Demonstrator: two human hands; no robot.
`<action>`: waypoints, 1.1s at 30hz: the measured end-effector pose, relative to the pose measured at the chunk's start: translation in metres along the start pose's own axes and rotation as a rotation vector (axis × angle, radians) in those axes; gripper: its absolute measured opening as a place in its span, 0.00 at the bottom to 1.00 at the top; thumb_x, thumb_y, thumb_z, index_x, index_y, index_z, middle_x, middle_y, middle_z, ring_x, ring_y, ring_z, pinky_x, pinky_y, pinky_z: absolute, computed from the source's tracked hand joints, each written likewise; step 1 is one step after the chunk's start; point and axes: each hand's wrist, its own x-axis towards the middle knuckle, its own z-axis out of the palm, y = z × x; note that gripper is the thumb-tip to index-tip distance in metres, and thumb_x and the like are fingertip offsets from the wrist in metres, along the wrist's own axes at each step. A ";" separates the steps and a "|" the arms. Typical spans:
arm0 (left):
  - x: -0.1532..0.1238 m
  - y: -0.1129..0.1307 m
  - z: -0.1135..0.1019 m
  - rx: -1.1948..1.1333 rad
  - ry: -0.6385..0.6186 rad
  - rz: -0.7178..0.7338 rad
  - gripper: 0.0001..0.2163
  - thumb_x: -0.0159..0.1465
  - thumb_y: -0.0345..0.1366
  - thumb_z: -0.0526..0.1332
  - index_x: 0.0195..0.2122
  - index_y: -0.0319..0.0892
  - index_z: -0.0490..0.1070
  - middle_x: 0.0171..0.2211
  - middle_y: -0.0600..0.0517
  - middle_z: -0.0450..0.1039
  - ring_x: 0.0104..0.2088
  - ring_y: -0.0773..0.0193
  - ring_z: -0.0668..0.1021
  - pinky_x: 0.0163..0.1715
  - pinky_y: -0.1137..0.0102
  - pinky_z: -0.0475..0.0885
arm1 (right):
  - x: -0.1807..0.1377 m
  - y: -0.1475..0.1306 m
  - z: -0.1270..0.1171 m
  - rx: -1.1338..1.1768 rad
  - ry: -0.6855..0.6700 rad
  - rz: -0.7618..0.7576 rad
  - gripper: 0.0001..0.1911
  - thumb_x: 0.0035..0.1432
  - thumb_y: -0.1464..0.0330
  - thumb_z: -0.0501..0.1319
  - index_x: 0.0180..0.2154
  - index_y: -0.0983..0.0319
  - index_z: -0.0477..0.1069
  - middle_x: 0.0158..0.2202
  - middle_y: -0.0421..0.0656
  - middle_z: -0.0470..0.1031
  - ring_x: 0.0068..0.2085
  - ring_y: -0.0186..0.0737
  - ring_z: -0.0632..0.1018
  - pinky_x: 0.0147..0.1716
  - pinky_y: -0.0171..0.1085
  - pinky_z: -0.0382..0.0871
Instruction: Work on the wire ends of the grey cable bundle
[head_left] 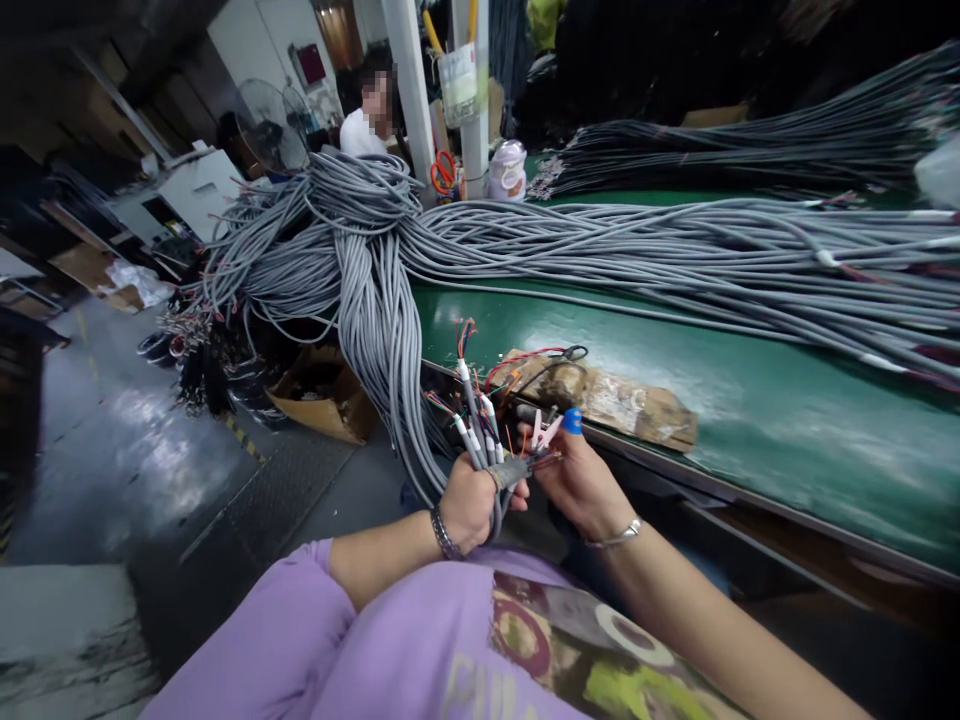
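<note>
My left hand (466, 505) is closed around a small bunch of grey cable ends (480, 425) whose stripped coloured wires stick upward. My right hand (581, 480) is beside it, fingers pinching at the wire tips near a small pink-white tool (544, 432); its index finger wears a blue fingertip cover (572, 421). The held cables curve down under my left hand and join the big grey bundle (379, 320) that hangs off the green table (750, 400).
Long grey cable bundles (675, 240) lie across the table, with darker ones (750, 140) behind. A taped brown block (622, 400) sits at the table edge. A cardboard box (319, 395) stands on the floor. Another person (367, 115), a fan (270, 125) and scissors (442, 170) are at the back.
</note>
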 end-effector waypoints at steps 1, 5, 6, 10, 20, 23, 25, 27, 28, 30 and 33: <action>0.000 -0.001 0.000 0.004 -0.003 0.007 0.19 0.45 0.47 0.72 0.23 0.36 0.69 0.17 0.53 0.68 0.16 0.71 0.70 0.17 0.76 0.66 | 0.001 0.000 0.000 0.028 -0.011 0.031 0.23 0.47 0.45 0.67 0.28 0.59 0.76 0.27 0.42 0.78 0.26 0.39 0.74 0.30 0.40 0.71; 0.001 -0.004 0.000 0.008 -0.014 0.022 0.18 0.47 0.47 0.71 0.22 0.37 0.69 0.17 0.52 0.69 0.17 0.71 0.70 0.17 0.76 0.66 | 0.006 0.002 -0.003 0.082 -0.064 0.054 0.20 0.49 0.47 0.68 0.29 0.58 0.76 0.25 0.40 0.77 0.26 0.39 0.76 0.32 0.41 0.73; 0.001 -0.004 0.000 0.010 -0.011 0.020 0.18 0.47 0.47 0.71 0.22 0.37 0.69 0.18 0.52 0.69 0.17 0.71 0.70 0.17 0.75 0.66 | 0.006 0.003 -0.003 0.087 -0.068 0.057 0.20 0.49 0.48 0.68 0.30 0.57 0.76 0.25 0.39 0.77 0.26 0.39 0.76 0.31 0.40 0.73; 0.001 -0.006 0.000 0.026 -0.003 -0.016 0.18 0.45 0.46 0.71 0.22 0.37 0.69 0.17 0.52 0.69 0.17 0.70 0.70 0.17 0.74 0.67 | 0.006 0.003 -0.003 0.129 -0.052 0.078 0.19 0.47 0.50 0.71 0.30 0.57 0.75 0.26 0.37 0.77 0.25 0.34 0.75 0.29 0.36 0.74; -0.007 0.001 -0.001 0.011 -0.010 -0.032 0.21 0.41 0.48 0.73 0.21 0.36 0.69 0.15 0.53 0.68 0.15 0.71 0.69 0.16 0.75 0.67 | -0.005 0.005 0.001 0.173 -0.081 0.081 0.25 0.42 0.43 0.69 0.31 0.57 0.76 0.30 0.38 0.77 0.29 0.35 0.75 0.30 0.35 0.73; -0.011 0.002 -0.004 0.003 -0.020 -0.020 0.21 0.41 0.49 0.73 0.22 0.36 0.69 0.16 0.52 0.69 0.15 0.71 0.69 0.16 0.75 0.68 | -0.013 0.002 -0.005 0.091 -0.138 0.105 0.29 0.43 0.39 0.64 0.32 0.57 0.76 0.33 0.42 0.78 0.31 0.39 0.76 0.32 0.37 0.72; -0.013 0.000 -0.007 0.012 -0.020 -0.013 0.21 0.42 0.49 0.73 0.22 0.36 0.70 0.16 0.52 0.69 0.16 0.71 0.70 0.17 0.75 0.68 | -0.022 -0.001 -0.011 -0.007 -0.198 0.120 0.32 0.44 0.37 0.61 0.35 0.57 0.77 0.35 0.44 0.78 0.33 0.42 0.76 0.34 0.40 0.72; -0.013 -0.003 -0.010 0.028 -0.017 0.000 0.21 0.42 0.49 0.73 0.22 0.36 0.70 0.16 0.53 0.69 0.16 0.70 0.70 0.17 0.74 0.68 | -0.032 -0.005 -0.016 -0.127 -0.275 0.138 0.33 0.43 0.37 0.63 0.38 0.57 0.77 0.36 0.46 0.78 0.35 0.44 0.77 0.36 0.42 0.72; -0.013 -0.005 -0.012 0.037 -0.019 0.010 0.21 0.43 0.49 0.73 0.22 0.36 0.70 0.16 0.53 0.68 0.16 0.70 0.70 0.18 0.74 0.69 | -0.036 -0.006 -0.018 -0.196 -0.303 0.139 0.32 0.43 0.39 0.65 0.39 0.58 0.77 0.36 0.46 0.78 0.35 0.45 0.76 0.36 0.42 0.71; -0.012 -0.010 -0.014 0.055 -0.027 0.031 0.20 0.44 0.49 0.73 0.22 0.36 0.69 0.15 0.54 0.68 0.16 0.70 0.70 0.18 0.74 0.69 | -0.045 -0.007 -0.018 -0.328 -0.296 0.095 0.27 0.44 0.45 0.69 0.36 0.59 0.77 0.31 0.44 0.76 0.33 0.41 0.74 0.34 0.39 0.69; -0.011 -0.014 -0.016 0.085 -0.039 0.048 0.20 0.46 0.48 0.72 0.23 0.36 0.70 0.17 0.53 0.69 0.18 0.70 0.71 0.20 0.74 0.70 | -0.052 -0.008 -0.010 -0.453 -0.187 -0.030 0.18 0.46 0.53 0.72 0.30 0.60 0.76 0.24 0.39 0.72 0.27 0.35 0.70 0.29 0.35 0.65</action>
